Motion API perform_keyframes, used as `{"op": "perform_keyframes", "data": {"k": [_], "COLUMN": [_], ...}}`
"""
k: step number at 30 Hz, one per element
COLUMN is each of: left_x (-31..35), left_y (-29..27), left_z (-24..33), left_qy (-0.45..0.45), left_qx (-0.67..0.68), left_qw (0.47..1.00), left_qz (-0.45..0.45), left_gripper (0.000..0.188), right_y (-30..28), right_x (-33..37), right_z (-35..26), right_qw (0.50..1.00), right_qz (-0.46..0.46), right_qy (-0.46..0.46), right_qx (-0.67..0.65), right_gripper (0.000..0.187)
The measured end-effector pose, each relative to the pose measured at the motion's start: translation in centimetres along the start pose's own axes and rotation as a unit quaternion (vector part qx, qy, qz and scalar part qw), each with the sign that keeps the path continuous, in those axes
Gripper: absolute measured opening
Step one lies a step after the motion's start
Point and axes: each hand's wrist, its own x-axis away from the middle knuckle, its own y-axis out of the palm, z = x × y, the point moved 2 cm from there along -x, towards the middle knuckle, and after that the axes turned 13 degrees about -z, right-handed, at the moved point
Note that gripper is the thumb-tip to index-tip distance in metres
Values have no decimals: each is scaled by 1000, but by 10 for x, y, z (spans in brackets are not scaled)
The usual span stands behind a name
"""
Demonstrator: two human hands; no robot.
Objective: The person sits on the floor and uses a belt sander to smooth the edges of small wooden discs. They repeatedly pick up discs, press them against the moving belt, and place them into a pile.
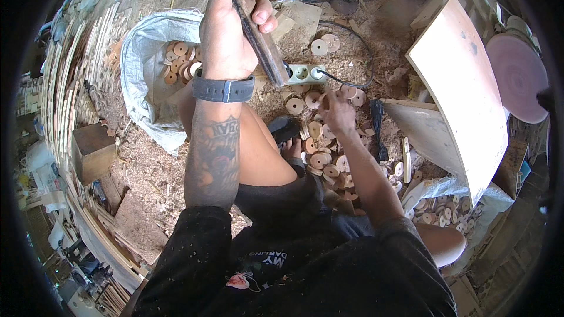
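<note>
My left hand (232, 29) is raised at the top, its fingers wrapped round a long brown wooden bar (261, 44) that slants down to the right. Lower and to the right, my right hand (339, 113) is over a loose pile of round wooden discs (320, 159), each with a hole in its middle. Its fingers are curled and slightly blurred beside a few discs; what they grip, if anything, I cannot make out. A white power strip (305, 74) with a black plug in it lies just beyond that hand.
A white woven sack (134, 76) on the left holds more discs, and another sack (499, 196) of discs lies at lower right. A pale board (461, 82) leans near a round pinkish disc (517, 76). Long wooden strips (64, 88) line the left; sawdust covers the floor.
</note>
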Motion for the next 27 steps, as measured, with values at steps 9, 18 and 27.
{"op": "perform_keyframes", "data": {"k": [9, 18, 27], "left_x": [5, 7, 5], "left_y": [-8, -14, -20], "left_z": [8, 10, 9], "left_qy": [3, 35, 23], "left_qx": [9, -16, -33], "left_qw": [1000, 998, 997], "left_qz": [1, -45, -73], "left_gripper": [45, 43, 48], "right_y": [40, 83, 57], "right_x": [-23, -34, -34], "right_z": [-51, -99, -78], "right_qw": [998, 973, 972], "right_qz": [-49, -65, -98], "right_qy": [-22, -127, -150], "right_qx": [43, 180, 153], "right_gripper": [49, 30, 31]}}
